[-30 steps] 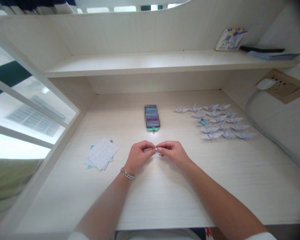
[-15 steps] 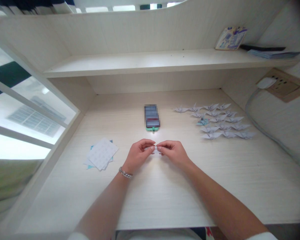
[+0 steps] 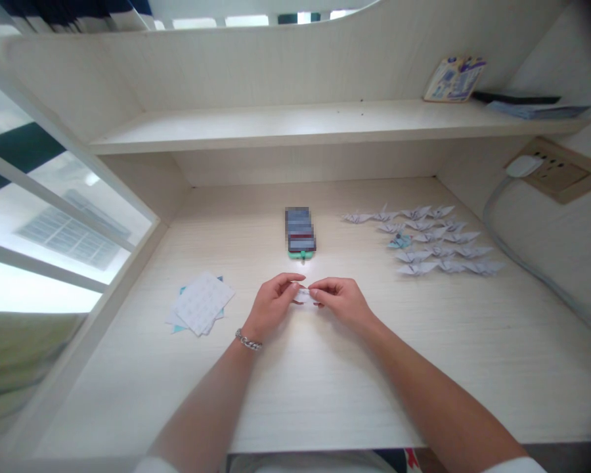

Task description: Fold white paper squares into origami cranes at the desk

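Note:
A small folded piece of white paper [image 3: 304,296] is pinched between my two hands, above the middle of the desk. My left hand [image 3: 274,297], with a chain bracelet [image 3: 248,339] at its wrist, grips the paper's left end between thumb and fingers. On the right end, my right hand [image 3: 341,299] closes its thumb and forefinger. Fingers cover part of the paper, so its full shape is hidden. Rows of folded paper cranes [image 3: 450,265] stand to the right, one of them a blue crane [image 3: 399,241]. Left of my hands lies a stack of square paper sheets [image 3: 203,303], white over blue.
A phone [image 3: 300,230] with a green edge lies beyond my hands. Over the desk's back runs a shelf [image 3: 256,128], bearing a printed packet [image 3: 454,79] and flat items. A cable [image 3: 502,243] hangs from the wall socket [image 3: 564,169]. A railing frames the left side.
My left thumb has shifted slightly left and up, so more of the white paper shows between my hands. My right hand has barely moved.

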Demonstrator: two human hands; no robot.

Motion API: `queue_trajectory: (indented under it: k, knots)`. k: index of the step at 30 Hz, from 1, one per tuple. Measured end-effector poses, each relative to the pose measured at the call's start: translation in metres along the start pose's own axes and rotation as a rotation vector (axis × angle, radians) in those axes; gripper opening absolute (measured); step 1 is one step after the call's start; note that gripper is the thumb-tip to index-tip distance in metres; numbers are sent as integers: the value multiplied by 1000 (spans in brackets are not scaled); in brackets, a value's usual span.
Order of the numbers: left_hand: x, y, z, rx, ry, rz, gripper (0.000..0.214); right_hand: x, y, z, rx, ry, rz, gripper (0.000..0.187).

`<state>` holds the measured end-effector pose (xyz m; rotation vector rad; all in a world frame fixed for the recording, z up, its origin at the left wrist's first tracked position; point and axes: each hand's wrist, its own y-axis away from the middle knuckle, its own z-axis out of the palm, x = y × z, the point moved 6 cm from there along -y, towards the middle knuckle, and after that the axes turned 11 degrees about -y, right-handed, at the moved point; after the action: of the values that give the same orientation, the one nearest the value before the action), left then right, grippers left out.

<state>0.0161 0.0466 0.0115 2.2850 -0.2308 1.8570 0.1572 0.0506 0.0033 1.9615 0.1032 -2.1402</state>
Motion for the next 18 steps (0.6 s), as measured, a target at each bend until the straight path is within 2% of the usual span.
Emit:
queue_trajectory:
  k: [4, 8, 18]
  knots:
    - [0, 1, 0, 54, -96, 21, 29, 0, 0, 1, -19, 12, -18, 22]
    - [-1, 0, -4, 112, -91, 12, 25, -1, -1, -3, 21, 7, -66, 22]
    - [-1, -1, -8, 133, -47, 1, 23, 1, -5, -8, 1, -246, -26, 27]
